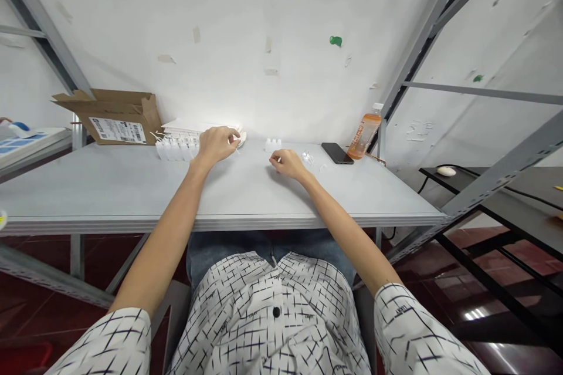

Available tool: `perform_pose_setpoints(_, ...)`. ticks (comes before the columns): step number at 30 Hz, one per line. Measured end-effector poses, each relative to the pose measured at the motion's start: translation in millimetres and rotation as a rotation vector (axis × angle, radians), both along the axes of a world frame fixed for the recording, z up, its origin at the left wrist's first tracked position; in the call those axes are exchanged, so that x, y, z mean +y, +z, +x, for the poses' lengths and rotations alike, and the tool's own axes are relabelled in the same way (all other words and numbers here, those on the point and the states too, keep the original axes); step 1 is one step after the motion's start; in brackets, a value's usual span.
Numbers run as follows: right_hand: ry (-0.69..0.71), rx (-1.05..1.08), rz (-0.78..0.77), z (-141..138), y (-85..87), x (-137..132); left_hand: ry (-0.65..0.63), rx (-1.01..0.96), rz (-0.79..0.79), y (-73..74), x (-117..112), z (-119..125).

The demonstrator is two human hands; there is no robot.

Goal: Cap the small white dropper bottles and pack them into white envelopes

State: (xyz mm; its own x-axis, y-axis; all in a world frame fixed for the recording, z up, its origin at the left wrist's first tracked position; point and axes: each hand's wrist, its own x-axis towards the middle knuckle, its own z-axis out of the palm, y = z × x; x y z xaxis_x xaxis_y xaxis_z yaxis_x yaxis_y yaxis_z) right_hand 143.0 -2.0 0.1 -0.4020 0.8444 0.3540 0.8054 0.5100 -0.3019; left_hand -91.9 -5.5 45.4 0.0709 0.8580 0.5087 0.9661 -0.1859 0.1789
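Fingertips (234, 139) of my left hand (215, 146) are drawn together in a pinch on what looks like a thin white stick (237, 150), right beside a small white piece (241, 139) at the back of the table (132, 187); at this size I cannot make out its exact shape. Just left of that hand stands a row of white plastic tubes (176, 149), with thin sticks poking out at its far end. My right hand (288, 164) rests curled on the tabletop, its fingers close together, though I cannot tell whether they hold anything. Near it are a short row of white tubes (272, 144) and a small scatter of clear pieces (307, 158). The step in hand looks like fine fingertip work on these small white parts, with my left hand doing the handling and my right nearly at rest. Parts this small call for a tight, careful pinch. Behind them lie a phone (336, 153) and an orange bottle (365, 134), while an open cardboard box (105, 117) sits at the back left corner.
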Motion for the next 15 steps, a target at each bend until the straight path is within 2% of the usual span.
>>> perform_pose_setpoints(7, -0.047, -0.039, -0.017, 0.5, 1.0, -0.5, -0.156, 0.129, -0.065, -13.1, 6.2, 32.6)
perform_pose_setpoints(11, -0.076, -0.094, -0.05, 1.7, -0.7, 1.9, -0.211, 0.151, -0.1, -19.9, 11.5, 40.7)
perform_pose_setpoints(15, -0.08, -0.129, -0.071, 3.6, -3.8, 7.0, -0.26, 0.134, -0.105, -24.3, 26.5, 45.1)
